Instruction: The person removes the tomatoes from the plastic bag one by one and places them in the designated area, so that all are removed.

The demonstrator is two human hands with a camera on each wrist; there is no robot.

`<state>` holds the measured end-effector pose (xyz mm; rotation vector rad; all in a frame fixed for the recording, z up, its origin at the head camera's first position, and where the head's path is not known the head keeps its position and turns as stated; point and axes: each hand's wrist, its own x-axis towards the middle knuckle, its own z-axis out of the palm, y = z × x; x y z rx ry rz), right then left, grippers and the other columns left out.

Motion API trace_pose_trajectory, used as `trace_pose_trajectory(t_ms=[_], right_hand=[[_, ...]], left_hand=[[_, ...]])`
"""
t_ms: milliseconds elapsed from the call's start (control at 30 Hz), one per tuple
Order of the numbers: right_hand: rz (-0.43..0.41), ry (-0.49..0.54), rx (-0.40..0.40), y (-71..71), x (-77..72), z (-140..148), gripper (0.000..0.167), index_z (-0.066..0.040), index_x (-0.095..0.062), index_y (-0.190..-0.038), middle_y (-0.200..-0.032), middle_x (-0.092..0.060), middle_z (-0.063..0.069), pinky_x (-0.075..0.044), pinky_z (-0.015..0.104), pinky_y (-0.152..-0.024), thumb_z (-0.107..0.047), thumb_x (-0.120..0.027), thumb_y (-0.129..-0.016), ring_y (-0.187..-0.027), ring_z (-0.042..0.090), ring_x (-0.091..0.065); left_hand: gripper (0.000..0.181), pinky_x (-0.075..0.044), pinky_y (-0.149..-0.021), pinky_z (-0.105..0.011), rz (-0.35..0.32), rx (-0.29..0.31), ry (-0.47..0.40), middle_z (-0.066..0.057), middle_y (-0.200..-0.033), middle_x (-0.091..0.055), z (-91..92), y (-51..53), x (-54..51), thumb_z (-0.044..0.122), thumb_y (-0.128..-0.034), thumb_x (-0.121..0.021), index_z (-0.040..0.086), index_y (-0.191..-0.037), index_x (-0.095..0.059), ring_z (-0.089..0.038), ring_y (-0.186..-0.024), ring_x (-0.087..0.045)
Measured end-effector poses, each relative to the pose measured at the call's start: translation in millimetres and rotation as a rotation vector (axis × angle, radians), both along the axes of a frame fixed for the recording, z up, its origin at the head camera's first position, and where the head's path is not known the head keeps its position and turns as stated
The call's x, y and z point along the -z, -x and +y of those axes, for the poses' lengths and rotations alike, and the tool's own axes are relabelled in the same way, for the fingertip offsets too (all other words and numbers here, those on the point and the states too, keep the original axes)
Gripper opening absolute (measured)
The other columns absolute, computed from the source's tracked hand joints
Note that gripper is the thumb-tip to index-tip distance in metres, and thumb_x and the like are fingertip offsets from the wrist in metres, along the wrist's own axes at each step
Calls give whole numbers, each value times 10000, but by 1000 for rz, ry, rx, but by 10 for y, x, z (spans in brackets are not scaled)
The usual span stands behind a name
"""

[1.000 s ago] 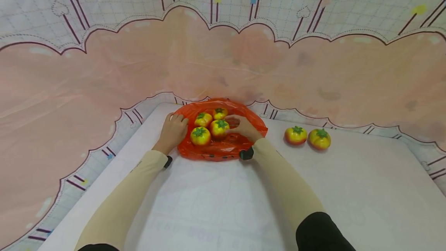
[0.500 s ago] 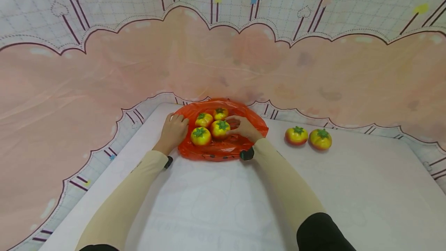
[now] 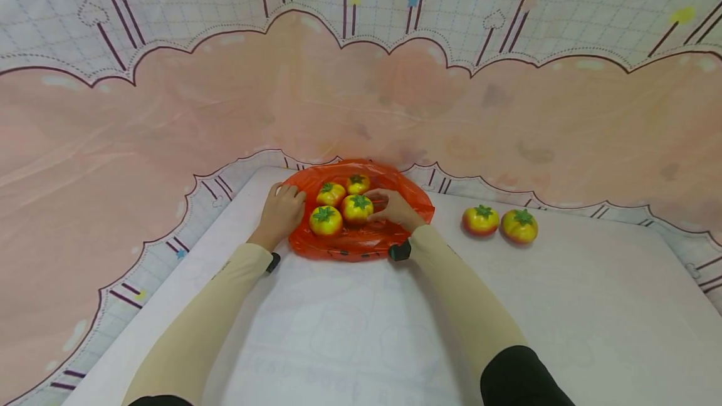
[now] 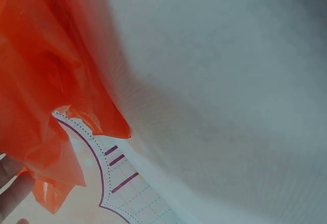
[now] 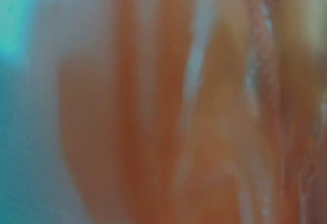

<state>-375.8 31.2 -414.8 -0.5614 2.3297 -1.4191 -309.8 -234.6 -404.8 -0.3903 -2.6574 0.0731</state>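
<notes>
A red-orange plastic bag (image 3: 389, 175) lies spread at the table's far side, bearing several yellow-red tomatoes with green leafy tops. My left hand (image 3: 282, 210) grips the bag's left edge; in the left wrist view, fingers (image 4: 15, 191) show beside the crumpled plastic (image 4: 41, 91). On the other side, my right hand (image 3: 397, 208) reaches over the bag, its thumb and fingers curved against the right side of the front-right tomato (image 3: 356, 210). The front-left tomato (image 3: 325, 222) sits between the hands. The right wrist view is blurred, filled by orange plastic (image 5: 143, 132).
Two more tomatoes, one (image 3: 480, 221) beside another (image 3: 519, 227), rest on the white table (image 3: 350, 331) right of the bag. A pink cloth backdrop (image 3: 316, 99) with printed candles rises behind the table and along its left edge.
</notes>
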Motion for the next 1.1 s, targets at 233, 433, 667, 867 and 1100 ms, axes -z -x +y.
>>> trace_pose_trajectory(t_ms=[233, 433, 667, 867, 1100], right_hand=[[29, 2, 2, 11, 4, -4, 487, -94, -540, -1281, -1360, -523, 121, -445, 397, -1028, -43, -689, -820, -1273, 290, -483], [49, 13, -2, 6, -2, -7, 481, -74, -547, -1270, -1339, -538, 134, -449, 398, -1022, -34, -694, -814, -1262, 294, -495], [21, 3, 1, 9, 7, -16, 488, -87, -526, -1288, -1365, -515, 121, -441, 398, -1032, -54, -684, -828, -1274, 290, -480], [28, -5, 1, -2, -3, -3, 485, -91, -542, -1273, -1346, -532, 115, -450, 397, -1023, -74, -703, -815, -1252, 287, -500], [32, -25, -24, 11, -11, 48, 474, -121, -557, -1265, -1326, -548, 97, -435, 406, -1039, -120, -713, -817, -1248, 273, -495]], left_hand=[[175, -373, -1048, -522, -2, 2, -5, -161, -989, -648, -14, 29, 23, 137, -879, -614, 22, -1005, -653, -325, -1015, -579], [177, -370, -1049, -527, 1, 8, -10, -162, -990, -649, -13, 30, 21, 134, -879, -614, 19, -1007, -653, -326, -1013, -579], [170, -375, -1046, -522, 8, 9, -9, -161, -978, -654, -15, 37, 21, 132, -876, -614, 22, -997, -661, -325, -999, -585], [172, -379, -1043, -521, 11, 9, -10, -161, -977, -655, -5, 24, 13, 133, -871, -623, 21, -996, -663, -325, -993, -586], [180, -383, -1040, -530, 12, 3, -8, -161, -981, -656, 5, 8, -2, 138, -870, -629, 19, -1001, -660, -325, -997, -587]])
